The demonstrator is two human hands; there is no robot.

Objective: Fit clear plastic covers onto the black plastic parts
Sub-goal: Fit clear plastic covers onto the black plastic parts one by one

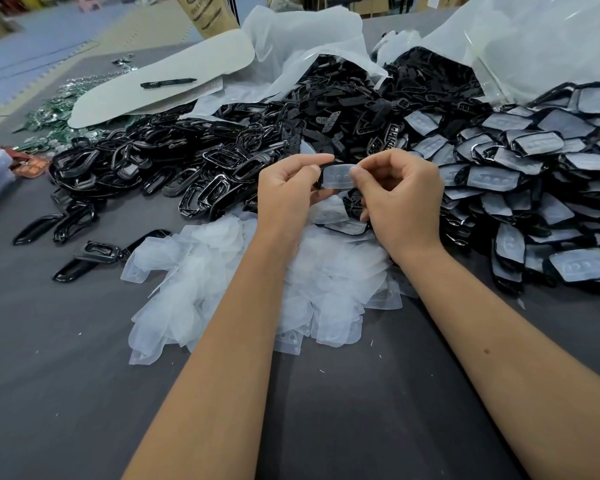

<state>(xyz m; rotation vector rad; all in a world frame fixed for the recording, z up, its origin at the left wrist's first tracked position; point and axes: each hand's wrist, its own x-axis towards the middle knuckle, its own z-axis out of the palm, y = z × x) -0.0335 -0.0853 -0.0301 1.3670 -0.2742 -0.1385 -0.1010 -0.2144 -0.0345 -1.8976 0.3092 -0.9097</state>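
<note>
The table (66, 375) at lower left wears matt grey cloth. The covers (222, 289) in the centre are thin, frosted clear plastic. The frames (153, 168) at left are glossy black plastic. The bags (534, 46) at upper right are milky plastic film. The pen (168, 83) at upper left is black, on smooth pale card (136, 95).

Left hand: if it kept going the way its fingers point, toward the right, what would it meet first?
The left hand pinches one end of the clear cover; the right hand pinches the other. Going straight on, it would likely meet the right hand's fingertips first, though depth is unclear.
</note>
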